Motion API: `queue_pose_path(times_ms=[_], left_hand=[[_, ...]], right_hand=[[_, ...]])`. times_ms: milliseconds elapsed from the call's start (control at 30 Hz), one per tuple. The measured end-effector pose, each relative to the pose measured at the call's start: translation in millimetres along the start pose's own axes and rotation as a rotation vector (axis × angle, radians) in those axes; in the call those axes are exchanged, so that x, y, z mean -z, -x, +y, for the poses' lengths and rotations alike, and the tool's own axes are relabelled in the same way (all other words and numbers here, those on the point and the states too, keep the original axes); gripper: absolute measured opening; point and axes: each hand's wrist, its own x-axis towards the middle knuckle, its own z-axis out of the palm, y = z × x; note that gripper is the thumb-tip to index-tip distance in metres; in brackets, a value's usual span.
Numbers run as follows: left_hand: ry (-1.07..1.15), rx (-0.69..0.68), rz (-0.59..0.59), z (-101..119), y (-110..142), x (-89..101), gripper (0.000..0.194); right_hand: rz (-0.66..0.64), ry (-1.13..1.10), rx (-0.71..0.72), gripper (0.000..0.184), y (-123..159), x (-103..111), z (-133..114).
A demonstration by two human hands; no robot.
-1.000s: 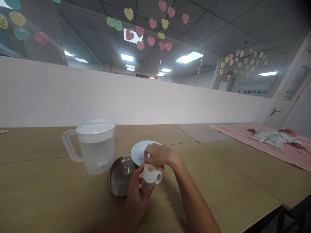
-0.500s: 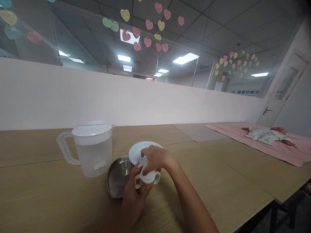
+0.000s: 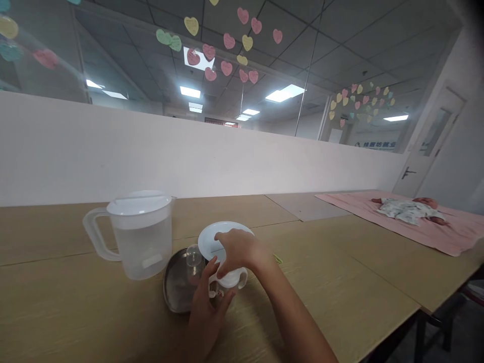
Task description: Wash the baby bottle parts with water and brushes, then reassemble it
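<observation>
A small baby bottle (image 3: 230, 280) with a white collar and two white side handles stands upright close to the table top. My left hand (image 3: 207, 305) is closed around its lower part, thumb on the near side. From above, my right hand (image 3: 240, 252) grips the white top, its index finger sticking out to the left; the fingertips are partly hidden. Left of the bottle lies a metal kidney-shaped tray (image 3: 174, 287) with a clear plastic cap (image 3: 193, 256) at its far side. A white plate (image 3: 212, 233) sits just behind my hands.
A lidded clear pitcher (image 3: 139, 242) of water stands at the left. Something thin and green (image 3: 279, 259) shows beside my right wrist. At the far right, a baby doll (image 3: 406, 209) in patterned clothes lies on a pink cloth (image 3: 351, 204). A white wall (image 3: 212, 161) borders the table's back.
My right hand has turned slightly on the bottle's top, its fingers shifting a little left. The view has moved slightly, and the green thing shows more beside my wrist.
</observation>
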Motion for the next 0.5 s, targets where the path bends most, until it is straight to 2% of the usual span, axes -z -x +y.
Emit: queue_pose_path(times_ms=[100,200,400,500], left_hand=[[0.031,0.014,-0.012,0,1,0.2,0.056],[0.049,0.016,0.003,0,1,-0.9,0.059],[0.074,-0.005,0.063,0,-4,-3.6,0.058],[0.052,0.026,0.062,-1,-2,-3.4,0.049]], right_hand=[[-0.057,0.048,0.019,0.052,-5,-5,-5],[-0.076,0.094,-0.036,0.044,-10,-9,-10],[0.055,0.16,-0.067,0.037,-5,-8,-20],[0.108,0.176,0.06,0.024,-7,-12,-30]])
